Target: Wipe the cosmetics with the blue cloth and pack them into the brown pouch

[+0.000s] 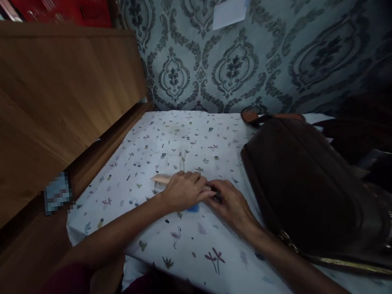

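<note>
My left hand (186,191) lies over a pale tan, flat piece with a pointed end (159,179), its fingers bent and pressed together. Most of that piece is hidden under the palm. Touching its fingertips, my right hand (232,205) is curled round a small dark object (216,196) that is mostly covered by the fingers. A small blue patch (193,208) shows just below the left hand; I cannot tell what it belongs to. Both hands rest on a white cloth (188,140) printed with flamingos, palms and leaves.
A large dark brown bag (297,180) with a gold zip lies close to my right forearm. Wooden furniture (58,81) stands along the left, with a red crate (66,12) on top. Patterned wallpaper (233,67) closes off the back. Dark items lie beyond the bag.
</note>
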Action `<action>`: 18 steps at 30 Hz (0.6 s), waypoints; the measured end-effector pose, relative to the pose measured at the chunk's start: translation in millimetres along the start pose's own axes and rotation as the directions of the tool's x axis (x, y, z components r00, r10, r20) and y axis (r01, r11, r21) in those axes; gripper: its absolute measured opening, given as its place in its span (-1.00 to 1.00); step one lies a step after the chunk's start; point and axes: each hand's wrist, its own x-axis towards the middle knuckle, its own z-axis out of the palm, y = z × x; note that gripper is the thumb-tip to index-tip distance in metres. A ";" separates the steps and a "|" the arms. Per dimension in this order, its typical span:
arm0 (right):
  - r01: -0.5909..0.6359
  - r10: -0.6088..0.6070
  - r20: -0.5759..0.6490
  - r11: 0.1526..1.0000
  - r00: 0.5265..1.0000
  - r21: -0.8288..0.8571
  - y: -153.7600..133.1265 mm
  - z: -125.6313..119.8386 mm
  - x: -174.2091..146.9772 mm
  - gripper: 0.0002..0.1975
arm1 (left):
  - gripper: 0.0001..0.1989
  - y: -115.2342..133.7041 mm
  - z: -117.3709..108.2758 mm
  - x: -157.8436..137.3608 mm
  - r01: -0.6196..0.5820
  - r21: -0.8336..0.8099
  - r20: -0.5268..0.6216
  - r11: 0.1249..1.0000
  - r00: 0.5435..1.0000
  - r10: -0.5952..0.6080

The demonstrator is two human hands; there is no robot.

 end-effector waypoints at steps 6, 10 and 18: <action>-0.021 0.021 0.009 1.000 1.000 0.015 -3.9 -2.1 -2.8 -0.83 | -0.55 -21.7 0.3 -16.3 0.071 -0.008 -0.003 0.997 0.997 -0.071; -0.037 0.037 0.039 0.999 0.999 0.013 -8.0 -4.3 -4.7 -0.83 | -0.60 -45.2 5.0 -37.9 0.161 -0.053 -0.029 0.986 0.986 -0.162; -0.037 0.038 0.102 0.999 0.994 -0.005 -11.3 -7.4 -4.6 -0.78 | -0.43 -87.2 4.6 -81.6 0.129 -0.341 0.093 0.931 0.990 -0.103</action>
